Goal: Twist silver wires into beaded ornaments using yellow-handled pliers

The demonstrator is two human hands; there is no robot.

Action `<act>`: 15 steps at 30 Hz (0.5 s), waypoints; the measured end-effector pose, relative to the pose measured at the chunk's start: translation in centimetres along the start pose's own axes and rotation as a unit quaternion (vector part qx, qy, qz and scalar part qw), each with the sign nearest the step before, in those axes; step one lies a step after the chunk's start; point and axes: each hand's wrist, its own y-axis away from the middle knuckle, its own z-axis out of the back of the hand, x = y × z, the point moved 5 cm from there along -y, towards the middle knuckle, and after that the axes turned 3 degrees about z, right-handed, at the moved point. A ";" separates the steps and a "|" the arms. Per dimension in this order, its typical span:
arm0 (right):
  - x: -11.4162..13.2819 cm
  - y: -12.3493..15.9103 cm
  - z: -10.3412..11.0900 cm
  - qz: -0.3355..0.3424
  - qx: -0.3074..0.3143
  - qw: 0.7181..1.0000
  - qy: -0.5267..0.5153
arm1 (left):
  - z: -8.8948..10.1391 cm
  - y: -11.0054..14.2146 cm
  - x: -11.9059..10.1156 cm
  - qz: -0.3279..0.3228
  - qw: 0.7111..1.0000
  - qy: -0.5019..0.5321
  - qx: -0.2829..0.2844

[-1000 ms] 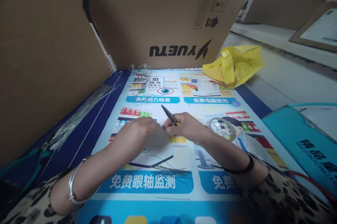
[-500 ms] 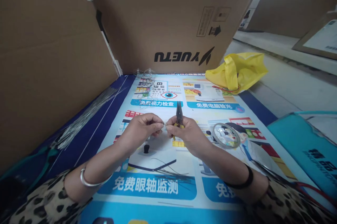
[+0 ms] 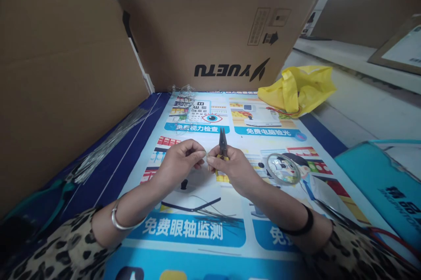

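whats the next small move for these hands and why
Probably ease the left hand slightly toward the right hand: their pinching fingertips nearly meet, while the pliers in the right point forward, away from them. Anything pinched is too small to identify.

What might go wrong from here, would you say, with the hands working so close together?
The pliers stick out bare-tipped from the right hand and might poke the left hand if it crosses over.
The round dish sits close beside the right forearm, which could knock it.
Loose wires lie between the arms and might get swept about.
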 end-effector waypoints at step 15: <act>1.1 -1.9 5.2 -0.052 0.031 0.884 0.464 | -5.1 5.9 -2.1 -0.276 0.787 -0.515 0.199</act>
